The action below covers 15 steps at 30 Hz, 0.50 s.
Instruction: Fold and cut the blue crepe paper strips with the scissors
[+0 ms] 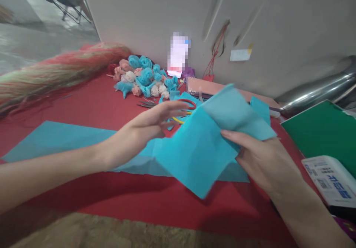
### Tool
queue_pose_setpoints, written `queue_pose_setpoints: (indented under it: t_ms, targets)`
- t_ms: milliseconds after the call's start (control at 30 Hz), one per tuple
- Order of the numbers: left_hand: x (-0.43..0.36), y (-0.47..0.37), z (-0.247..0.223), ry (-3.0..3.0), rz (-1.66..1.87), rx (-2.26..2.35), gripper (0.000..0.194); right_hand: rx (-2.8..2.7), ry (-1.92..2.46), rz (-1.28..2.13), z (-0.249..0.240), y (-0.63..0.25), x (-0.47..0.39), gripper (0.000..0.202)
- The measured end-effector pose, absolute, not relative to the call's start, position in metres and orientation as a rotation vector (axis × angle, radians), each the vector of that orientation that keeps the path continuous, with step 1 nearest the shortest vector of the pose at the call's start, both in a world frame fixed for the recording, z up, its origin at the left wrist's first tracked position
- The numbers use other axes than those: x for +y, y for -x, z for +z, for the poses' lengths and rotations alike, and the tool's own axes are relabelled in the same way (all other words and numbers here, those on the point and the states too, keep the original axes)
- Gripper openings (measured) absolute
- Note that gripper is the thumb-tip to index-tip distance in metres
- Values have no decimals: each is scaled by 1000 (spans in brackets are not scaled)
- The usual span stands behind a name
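My right hand (256,155) pinches a folded blue sheet (200,147) at its right side, thumb on top, and holds it up over the table. My left hand (155,123) is just left of the sheet, fingers stretched out and apart, with nothing seen in it. Beneath both hands a long blue strip (69,138) lies across the red table cover (133,199). Scissors (146,104) with a red and yellow handle lie behind my left hand, partly hidden by its fingers, beside some blue scraps.
Blue, pink and white flowers (144,77) are heaped at the back, left of a lit phone (178,55). A fringed red-green bundle (55,69) lies back left. At right are a green board (325,136) and a white package (329,179).
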<state>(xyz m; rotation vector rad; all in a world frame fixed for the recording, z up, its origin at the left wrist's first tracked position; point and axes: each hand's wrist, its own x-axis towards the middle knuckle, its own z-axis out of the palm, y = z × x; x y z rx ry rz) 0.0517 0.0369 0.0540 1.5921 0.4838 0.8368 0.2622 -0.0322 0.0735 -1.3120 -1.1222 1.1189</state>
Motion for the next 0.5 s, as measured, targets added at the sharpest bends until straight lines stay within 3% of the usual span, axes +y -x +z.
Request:
queue_pose_setpoints:
  t_ms: [100,200,367,500]
  targets:
    - [36,-54,57,-1196,505,393,33,-1106,1243,1230,76,-260,-34,15]
    - [35,-54,55,-1226,381,451,40,-1204,1248,1262,76,-261,-34,14]
    - [29,-54,53,-1631,196,629,31,-1413,1349,1089,74,-264,-35,7]
    - [27,-55,55,-1652,278,590,36,-1351,1278,1147,74,-268,-35,15]
